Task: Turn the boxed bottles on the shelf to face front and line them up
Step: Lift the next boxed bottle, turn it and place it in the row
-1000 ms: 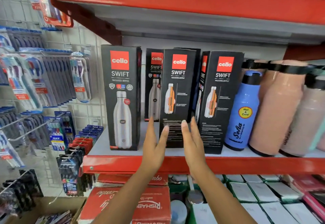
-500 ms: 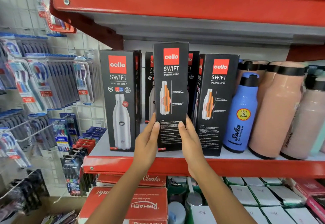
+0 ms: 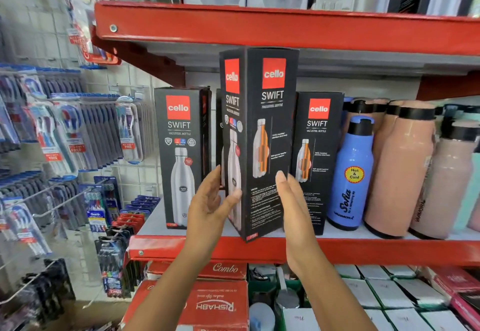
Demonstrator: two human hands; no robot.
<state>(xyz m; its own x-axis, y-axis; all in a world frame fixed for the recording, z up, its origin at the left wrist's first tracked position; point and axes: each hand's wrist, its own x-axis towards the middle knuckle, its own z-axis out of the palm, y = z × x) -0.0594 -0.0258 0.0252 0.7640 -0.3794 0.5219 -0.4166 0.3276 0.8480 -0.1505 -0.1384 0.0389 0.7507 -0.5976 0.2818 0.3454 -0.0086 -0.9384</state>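
Note:
I hold a tall black Cello Swift bottle box (image 3: 262,133) in front of the red shelf (image 3: 337,249), lifted and turned so one corner points at me, with two faces showing. My left hand (image 3: 211,201) grips its lower left face. My right hand (image 3: 292,201) presses its lower right face. A second black box (image 3: 181,154) stands on the shelf at the left, front face out. A third box (image 3: 315,154) stands to the right, side panel out, partly hidden by the held box. Another box (image 3: 218,133) peeks out behind.
A blue Hot & Cold bottle (image 3: 352,175) and peach bottles (image 3: 400,169) stand at the right on the same shelf. The upper red shelf (image 3: 285,29) hangs close above the held box. Toothbrush packs (image 3: 65,133) hang on a wire grid at left. Cartons (image 3: 215,302) sit below.
Both hands closed on the middle box, lifted it off the shelf toward me, and rotated it from side-panel-out to corner-on. The view has moved closer.

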